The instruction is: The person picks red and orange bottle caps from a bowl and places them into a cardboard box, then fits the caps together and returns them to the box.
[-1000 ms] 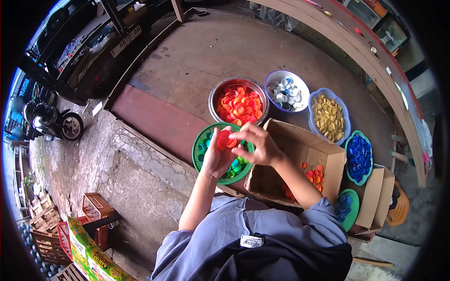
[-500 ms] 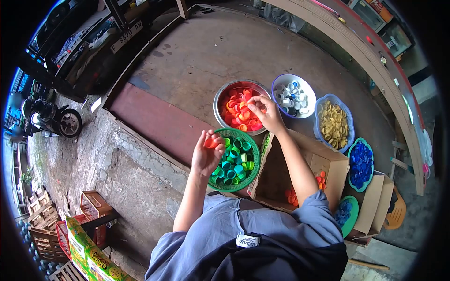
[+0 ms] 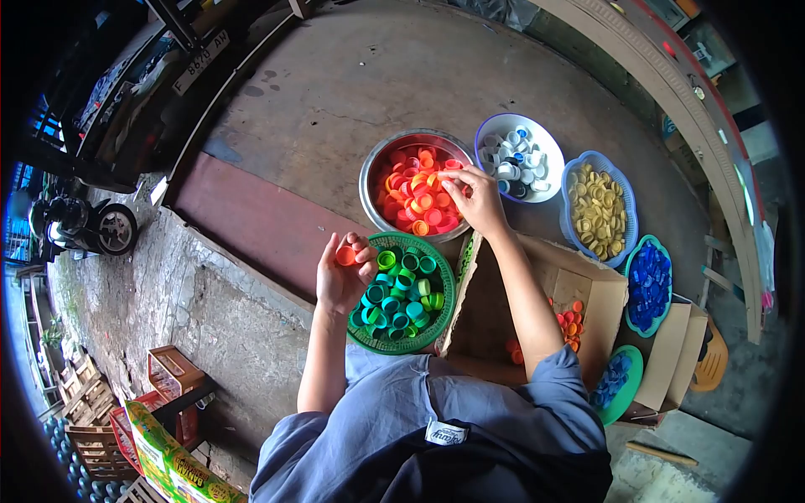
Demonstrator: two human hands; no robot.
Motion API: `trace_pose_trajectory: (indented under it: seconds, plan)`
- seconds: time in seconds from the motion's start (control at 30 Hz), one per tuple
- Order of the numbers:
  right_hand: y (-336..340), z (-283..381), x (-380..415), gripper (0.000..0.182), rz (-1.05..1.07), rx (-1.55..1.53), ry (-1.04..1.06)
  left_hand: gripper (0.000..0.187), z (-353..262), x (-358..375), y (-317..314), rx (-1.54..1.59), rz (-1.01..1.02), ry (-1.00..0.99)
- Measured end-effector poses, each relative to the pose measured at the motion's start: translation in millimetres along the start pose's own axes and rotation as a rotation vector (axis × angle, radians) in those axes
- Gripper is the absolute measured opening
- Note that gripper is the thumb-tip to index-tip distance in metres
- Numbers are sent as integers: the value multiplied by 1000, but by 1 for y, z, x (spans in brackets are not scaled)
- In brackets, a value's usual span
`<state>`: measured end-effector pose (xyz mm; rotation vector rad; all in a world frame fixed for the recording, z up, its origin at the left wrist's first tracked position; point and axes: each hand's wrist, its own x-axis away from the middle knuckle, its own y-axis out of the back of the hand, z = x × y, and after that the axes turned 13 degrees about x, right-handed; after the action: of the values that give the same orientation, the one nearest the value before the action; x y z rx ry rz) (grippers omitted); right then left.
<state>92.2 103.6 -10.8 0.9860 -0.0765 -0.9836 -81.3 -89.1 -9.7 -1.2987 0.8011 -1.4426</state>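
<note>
My left hand (image 3: 345, 272) is raised at the left edge of the green basket (image 3: 444, 314), fingers curled round an orange-red cap (image 3: 346, 256). Over the right side of the metal bowl (image 3: 369, 205), my right hand (image 3: 471, 197) has its thumb and fingertips pressed together; whatever they pinch is too small to make out. Red and orange caps (image 3: 411, 184) fill that bowl. Green and teal caps (image 3: 401, 298) lie in the basket. Below my right forearm stands an open cardboard box (image 3: 604, 310) with orange caps (image 3: 572, 323) inside.
A white bowl (image 3: 549, 151) of white caps, a light-blue basket (image 3: 629, 210) of yellow caps, a tray of dark-blue caps (image 3: 650, 285) and a green bowl (image 3: 629, 390) of blue pieces stand to the right. Crates (image 3: 176, 373) are at the lower left.
The view has shifted slightly, moving the bowls left in the frame. My left hand still holds the cap, now more visible between its fingers. My right hand remains over the metal bowl.
</note>
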Motion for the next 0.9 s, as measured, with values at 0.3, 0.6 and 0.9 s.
trace_pose_trajectory:
  seconds: [0.3,0.6,0.9]
  plan:
    - [26,4,39,25,120,166,-13,15,7,-34,-7,-375,-107,-20]
    - [41,-10,74,23,149,287,-80,13,23,-131,-28,-1013,-6,-99]
    - [68,-2,94,35,19,216,-82,59,13,-132,-22,-1982,139,-284]
